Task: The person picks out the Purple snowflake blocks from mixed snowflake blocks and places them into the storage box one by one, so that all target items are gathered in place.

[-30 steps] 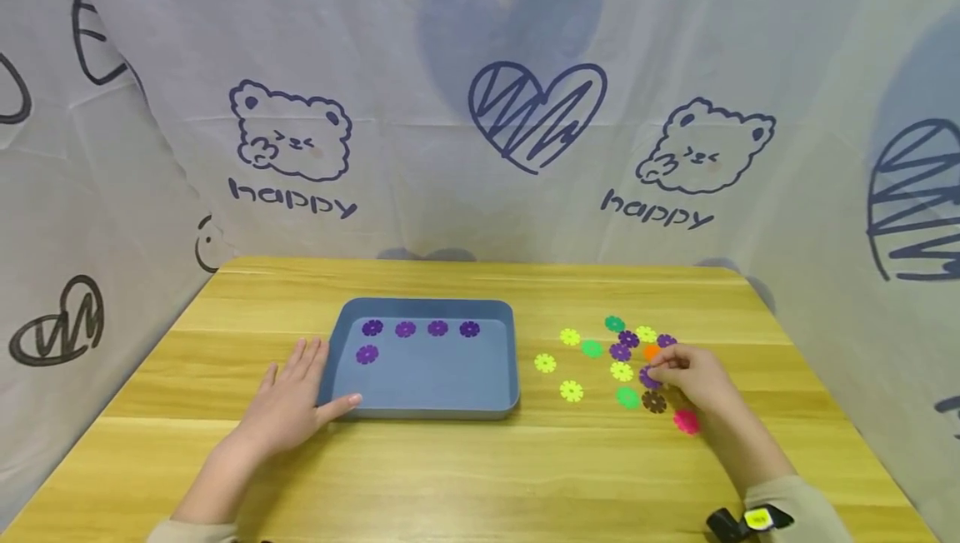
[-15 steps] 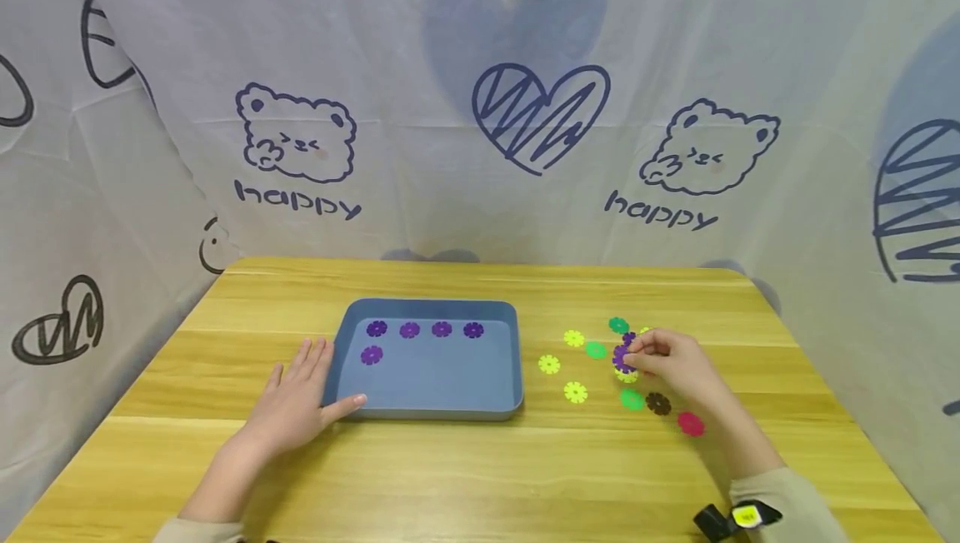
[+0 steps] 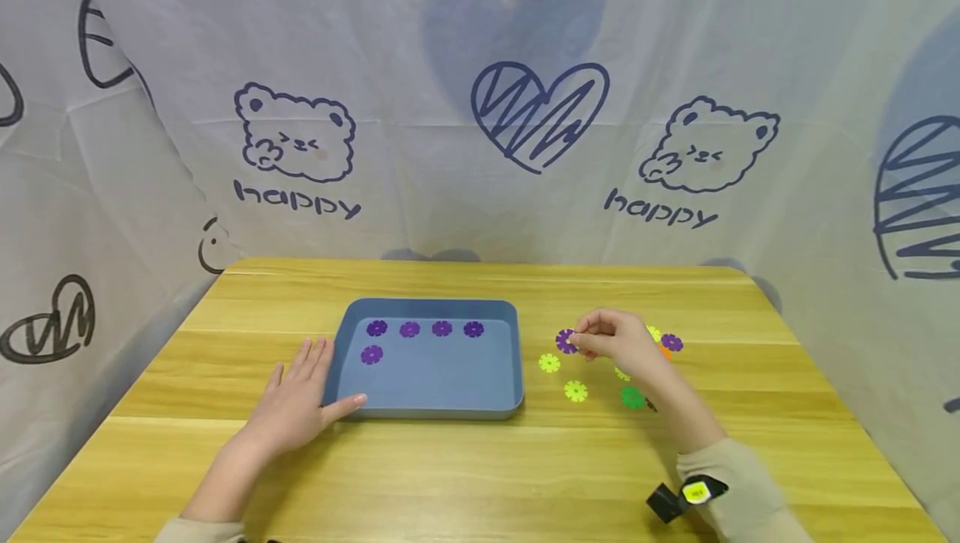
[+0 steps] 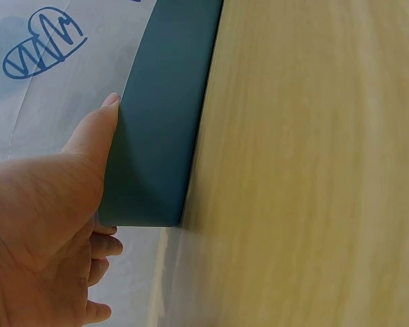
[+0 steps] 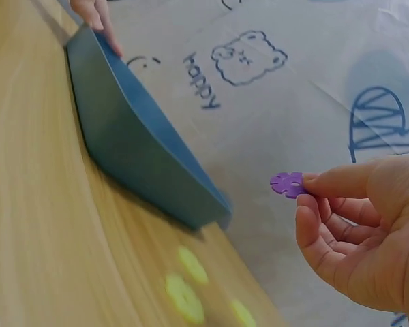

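Right hand (image 3: 617, 341): a purple disc (image 3: 566, 341) is pinched at the fingertips, raised over the surface (image 3: 480, 476) right of the tray (image 3: 427, 406).
Left hand (image 3: 296, 397): laid flat, fingers straight, against the tray's left wall.
Tray: five purple discs (image 3: 408, 330) lie inside.
Loose discs (image 3: 575, 391): scattered toward the surface's right edge.

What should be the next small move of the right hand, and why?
Probably carry the purple disc, pinched by the right hand, leftward to the blue tray: five purple discs already lie there, with free floor beside the lower one.
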`<state>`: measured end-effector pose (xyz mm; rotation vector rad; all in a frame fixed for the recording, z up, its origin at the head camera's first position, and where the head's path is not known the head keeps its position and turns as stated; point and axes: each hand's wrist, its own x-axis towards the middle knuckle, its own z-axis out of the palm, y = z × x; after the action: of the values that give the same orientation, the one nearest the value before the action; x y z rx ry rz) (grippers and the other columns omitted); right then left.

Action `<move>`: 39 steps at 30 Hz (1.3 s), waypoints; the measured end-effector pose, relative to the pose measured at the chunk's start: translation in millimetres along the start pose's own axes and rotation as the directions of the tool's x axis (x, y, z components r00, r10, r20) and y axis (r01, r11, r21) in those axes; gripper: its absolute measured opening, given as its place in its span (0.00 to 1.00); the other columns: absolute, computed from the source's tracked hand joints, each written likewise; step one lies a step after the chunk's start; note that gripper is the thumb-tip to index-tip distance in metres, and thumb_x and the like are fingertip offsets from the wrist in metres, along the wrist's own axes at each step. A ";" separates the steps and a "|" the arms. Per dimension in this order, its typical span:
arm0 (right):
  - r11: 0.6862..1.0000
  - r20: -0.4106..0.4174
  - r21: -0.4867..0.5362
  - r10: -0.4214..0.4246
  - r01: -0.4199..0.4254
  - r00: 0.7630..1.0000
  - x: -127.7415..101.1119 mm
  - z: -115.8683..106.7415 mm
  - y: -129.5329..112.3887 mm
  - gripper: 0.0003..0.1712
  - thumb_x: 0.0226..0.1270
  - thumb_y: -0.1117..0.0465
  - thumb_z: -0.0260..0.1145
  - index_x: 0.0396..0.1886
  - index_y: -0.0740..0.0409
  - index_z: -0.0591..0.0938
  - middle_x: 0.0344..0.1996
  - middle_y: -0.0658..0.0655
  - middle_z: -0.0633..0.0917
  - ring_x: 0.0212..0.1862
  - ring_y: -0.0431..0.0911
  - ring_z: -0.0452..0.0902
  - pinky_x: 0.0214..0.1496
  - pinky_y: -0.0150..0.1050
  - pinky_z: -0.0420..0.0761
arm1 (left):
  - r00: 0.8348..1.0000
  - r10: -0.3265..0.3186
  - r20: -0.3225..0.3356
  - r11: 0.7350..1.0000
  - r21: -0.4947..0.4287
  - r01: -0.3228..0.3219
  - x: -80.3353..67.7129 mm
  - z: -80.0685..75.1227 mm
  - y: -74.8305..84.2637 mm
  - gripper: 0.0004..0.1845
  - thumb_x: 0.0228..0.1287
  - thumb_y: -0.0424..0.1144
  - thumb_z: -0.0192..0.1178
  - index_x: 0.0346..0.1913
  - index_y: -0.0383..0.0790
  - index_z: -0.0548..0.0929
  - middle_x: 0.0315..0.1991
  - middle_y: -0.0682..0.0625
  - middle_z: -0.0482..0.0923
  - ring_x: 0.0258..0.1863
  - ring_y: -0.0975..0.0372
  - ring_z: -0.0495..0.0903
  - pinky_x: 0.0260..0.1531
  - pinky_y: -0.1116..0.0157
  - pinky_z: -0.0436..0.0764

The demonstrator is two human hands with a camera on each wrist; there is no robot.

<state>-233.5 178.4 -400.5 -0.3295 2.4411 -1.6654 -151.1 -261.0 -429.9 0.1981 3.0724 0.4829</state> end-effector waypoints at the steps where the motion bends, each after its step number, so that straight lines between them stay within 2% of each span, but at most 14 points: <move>1: 1.000 0.005 0.006 -0.004 0.004 1.000 2.4 3.9 -1.8 0.14 0.64 0.60 0.69 0.41 0.67 0.80 0.29 0.53 0.84 0.35 0.51 0.82 0.43 0.44 0.86 | 1.000 -0.001 0.000 1.000 0.001 0.001 0.3 0.0 -0.4 0.57 0.62 0.71 0.50 0.76 0.28 0.47 0.77 0.31 0.43 0.77 0.38 0.41 0.68 0.30 0.42; 4: 1.000 0.022 0.022 -0.005 0.004 1.000 9.0 15.4 -7.2 0.13 0.65 0.60 0.69 0.41 0.66 0.80 0.29 0.52 0.84 0.35 0.51 0.82 0.45 0.46 0.86 | 1.000 -0.003 0.003 1.000 0.000 0.003 0.9 -1.0 -1.1 0.57 0.62 0.71 0.51 0.76 0.28 0.47 0.77 0.31 0.42 0.77 0.38 0.41 0.68 0.30 0.41; 9: 0.999 0.052 0.048 -0.017 0.014 0.999 19.1 35.5 -17.1 0.11 0.65 0.62 0.68 0.40 0.67 0.80 0.28 0.51 0.85 0.31 0.44 0.81 0.46 0.48 0.86 | 1.000 -0.004 0.006 1.000 -0.003 0.004 1.2 -2.5 -0.3 0.57 0.62 0.71 0.51 0.76 0.28 0.47 0.77 0.31 0.42 0.77 0.38 0.40 0.69 0.30 0.41; 13: 0.996 0.060 0.093 -0.024 0.018 0.998 25.4 53.7 -25.0 0.10 0.64 0.64 0.68 0.39 0.67 0.80 0.28 0.53 0.85 0.31 0.45 0.82 0.46 0.52 0.86 | 1.000 -0.002 0.004 1.000 -0.002 0.002 0.9 -2.8 0.5 0.57 0.62 0.70 0.51 0.76 0.28 0.47 0.77 0.31 0.42 0.77 0.38 0.40 0.69 0.30 0.41; 16: 0.993 0.066 0.116 -0.023 0.015 0.998 29.5 67.7 -30.4 0.09 0.64 0.63 0.68 0.38 0.66 0.81 0.28 0.53 0.85 0.32 0.46 0.82 0.45 0.52 0.86 | 1.000 -0.001 0.004 1.000 -0.001 0.001 0.7 -3.2 1.0 0.57 0.62 0.70 0.52 0.76 0.28 0.47 0.77 0.31 0.42 0.77 0.38 0.40 0.69 0.30 0.41; 23: 0.987 0.085 0.153 -0.058 0.044 0.995 40.0 100.2 -40.8 0.08 0.63 0.66 0.69 0.36 0.68 0.81 0.25 0.52 0.84 0.27 0.43 0.81 0.42 0.49 0.87 | 1.000 0.006 -0.003 1.000 0.007 -0.006 1.7 -2.8 2.7 0.57 0.62 0.71 0.51 0.76 0.28 0.48 0.77 0.31 0.43 0.76 0.38 0.42 0.68 0.30 0.43; 31: 0.981 0.070 0.194 -0.014 0.000 0.997 52.2 139.6 -42.1 0.07 0.61 0.65 0.70 0.35 0.65 0.82 0.25 0.55 0.86 0.29 0.51 0.84 0.43 0.51 0.87 | 1.000 0.008 -0.007 1.000 0.009 -0.008 1.3 -2.2 3.7 0.57 0.61 0.72 0.51 0.75 0.27 0.49 0.77 0.31 0.44 0.76 0.38 0.43 0.68 0.30 0.43; 39: 0.986 0.036 0.156 0.057 -0.062 0.998 68.8 177.8 -40.4 0.04 0.60 0.69 0.69 0.33 0.66 0.82 0.24 0.56 0.85 0.22 0.40 0.79 0.33 0.41 0.87 | 1.000 0.003 -0.010 1.000 0.011 -0.003 -0.2 -1.9 2.1 0.56 0.62 0.71 0.51 0.75 0.27 0.49 0.77 0.31 0.44 0.76 0.38 0.42 0.68 0.30 0.43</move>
<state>-249.8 -13.8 -428.4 -0.2569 2.2565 -1.7988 -150.7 -259.7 -427.5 0.2018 3.0855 0.4690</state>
